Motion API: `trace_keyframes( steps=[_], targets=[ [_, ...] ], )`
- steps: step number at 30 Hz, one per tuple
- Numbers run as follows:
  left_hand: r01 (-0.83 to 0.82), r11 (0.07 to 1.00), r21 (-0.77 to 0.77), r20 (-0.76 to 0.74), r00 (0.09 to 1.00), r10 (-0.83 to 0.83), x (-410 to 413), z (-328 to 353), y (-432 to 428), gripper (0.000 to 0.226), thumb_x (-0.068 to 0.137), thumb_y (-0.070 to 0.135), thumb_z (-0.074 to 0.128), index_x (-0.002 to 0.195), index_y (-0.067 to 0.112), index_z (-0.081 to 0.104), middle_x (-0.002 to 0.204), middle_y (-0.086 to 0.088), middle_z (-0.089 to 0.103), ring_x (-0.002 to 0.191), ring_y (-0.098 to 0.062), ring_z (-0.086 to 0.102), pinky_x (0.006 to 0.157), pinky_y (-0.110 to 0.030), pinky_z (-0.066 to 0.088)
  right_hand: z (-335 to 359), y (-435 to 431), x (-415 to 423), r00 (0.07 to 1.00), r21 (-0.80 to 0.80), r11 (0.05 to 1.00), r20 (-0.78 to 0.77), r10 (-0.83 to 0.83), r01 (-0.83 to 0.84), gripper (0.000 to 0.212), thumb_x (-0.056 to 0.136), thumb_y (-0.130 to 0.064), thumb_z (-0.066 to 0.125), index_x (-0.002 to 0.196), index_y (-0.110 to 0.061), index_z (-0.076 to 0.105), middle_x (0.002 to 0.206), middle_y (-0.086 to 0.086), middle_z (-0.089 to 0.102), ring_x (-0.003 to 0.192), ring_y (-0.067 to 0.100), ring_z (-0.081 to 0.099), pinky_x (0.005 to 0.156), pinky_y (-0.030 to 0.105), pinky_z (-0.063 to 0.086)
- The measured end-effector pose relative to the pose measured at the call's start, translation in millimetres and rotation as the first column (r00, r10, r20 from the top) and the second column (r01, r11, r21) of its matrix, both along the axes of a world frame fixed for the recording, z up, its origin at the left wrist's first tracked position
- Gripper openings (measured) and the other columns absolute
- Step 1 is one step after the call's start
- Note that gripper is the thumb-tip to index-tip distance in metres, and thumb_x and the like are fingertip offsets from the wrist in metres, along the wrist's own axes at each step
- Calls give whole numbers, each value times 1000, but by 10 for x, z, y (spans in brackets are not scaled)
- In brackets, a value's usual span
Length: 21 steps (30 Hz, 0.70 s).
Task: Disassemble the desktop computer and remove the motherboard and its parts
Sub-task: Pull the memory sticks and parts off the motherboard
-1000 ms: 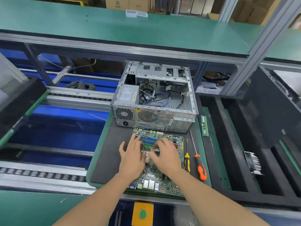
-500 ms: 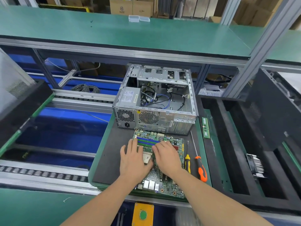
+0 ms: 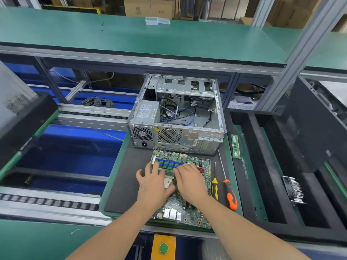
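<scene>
Lower centre of frame, the board [image 3: 187, 214] lay just below the case [image 3: 187, 137]. Your left hand [image 3: 154, 182] rested flat and open on it; your right hand [image 3: 190, 182] bent its fingers onto the slots, grip unclear.

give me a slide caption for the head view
Left hand and right hand rest on the motherboard lying on the black mat before the open computer case.

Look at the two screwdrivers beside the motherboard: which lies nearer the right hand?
The yellow-handled screwdriver. It lies between the right hand and the orange-handled screwdriver, which has the longer shaft.
</scene>
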<state>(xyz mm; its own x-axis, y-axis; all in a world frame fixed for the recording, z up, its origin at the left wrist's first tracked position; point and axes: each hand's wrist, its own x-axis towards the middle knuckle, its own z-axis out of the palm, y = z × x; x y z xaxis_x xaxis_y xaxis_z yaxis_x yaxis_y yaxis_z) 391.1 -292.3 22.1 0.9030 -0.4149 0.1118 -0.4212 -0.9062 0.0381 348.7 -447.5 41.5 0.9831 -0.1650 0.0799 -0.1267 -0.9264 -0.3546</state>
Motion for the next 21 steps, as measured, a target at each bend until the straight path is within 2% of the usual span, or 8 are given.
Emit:
trace_keyframes(
  steps=[6, 11, 15, 21],
  targets=[
    [-7, 998, 55, -20, 1000, 8, -23, 20, -22, 57, 87, 62, 53, 117, 17, 71, 142, -8, 52, 131, -30, 48, 101, -57, 36, 15, -5, -5, 1000, 1, 1000, -6, 9, -9, 42, 111, -39, 33, 107, -20, 70, 106, -6, 66, 105, 18, 51, 94, 36, 46],
    [-3, 996, 86, 13, 1000, 2, -50, 27, 24, 67, 89, 66, 38, 117, 15, 71, 142, -10, 54, 134, -34, 46, 101, -62, 32, 5, -1, -1, 1000, 5, 1000, -7, -1, 1, 40, 111, -39, 34, 106, -21, 69, 106, -7, 66, 105, 18, 50, 93, 36, 47],
    [16, 994, 105, 50, 999, -22, -66, 29, 43, 67, 93, 64, 33, 111, 14, 73, 142, -10, 54, 131, -35, 48, 98, -60, 34, 0, -1, 4, 1000, 1, 1000, -5, 2, -2, 40, 111, -39, 34, 105, -21, 69, 104, -7, 66, 104, 18, 51, 93, 36, 47],
    [10, 987, 158, 24, 1000, -14, -73, 33, -34, 60, 97, 60, 45, 113, 9, 73, 140, -10, 53, 123, -32, 52, 96, -53, 38, -4, -4, 5, 1000, 8, 1000, -3, 0, 0, 41, 111, -39, 34, 106, -21, 70, 105, -7, 66, 104, 17, 50, 93, 36, 47]
  ],
)
